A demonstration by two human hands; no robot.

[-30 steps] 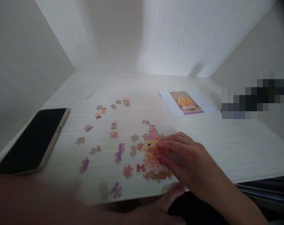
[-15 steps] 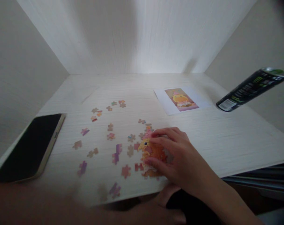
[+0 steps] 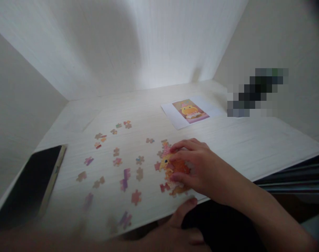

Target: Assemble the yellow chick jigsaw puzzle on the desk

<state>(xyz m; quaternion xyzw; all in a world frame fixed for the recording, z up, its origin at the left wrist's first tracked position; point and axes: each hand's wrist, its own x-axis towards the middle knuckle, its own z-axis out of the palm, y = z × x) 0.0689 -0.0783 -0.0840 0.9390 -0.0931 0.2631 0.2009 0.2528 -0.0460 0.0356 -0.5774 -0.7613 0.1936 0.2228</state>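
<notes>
My right hand (image 3: 189, 162) is over a partly joined jigsaw puzzle (image 3: 181, 167), which shows a yellow duck-like figure with a pink hat. Its thumb and fingertips close in on a pinkish puzzle piece on the figure, mostly hidden by the fingers. At the table's front edge is my left hand (image 3: 179, 229), thumb stretched out apart from the loosely curled fingers, nothing visible in it. A red piece (image 3: 164, 187) and a pink piece (image 3: 157, 166) lie along the puzzle's left side. Several loose pieces spread leftward, among them joined purple pieces (image 3: 125, 179) and an orange-red piece (image 3: 136, 197).
A printed sheet (image 3: 170, 113) with the duck picture lies behind the puzzle. At the left edge rests a dark-screened phone (image 3: 28, 189). A dark pixelated object (image 3: 256, 91) stands at the right. White panels (image 3: 159, 45) enclose the table's back and sides.
The view has shifted and tilted. My right hand remains over the puzzle, its fingertips now covering more of the pinkish piece. My left thumb has risen to the table's edge, away from the fingers.
</notes>
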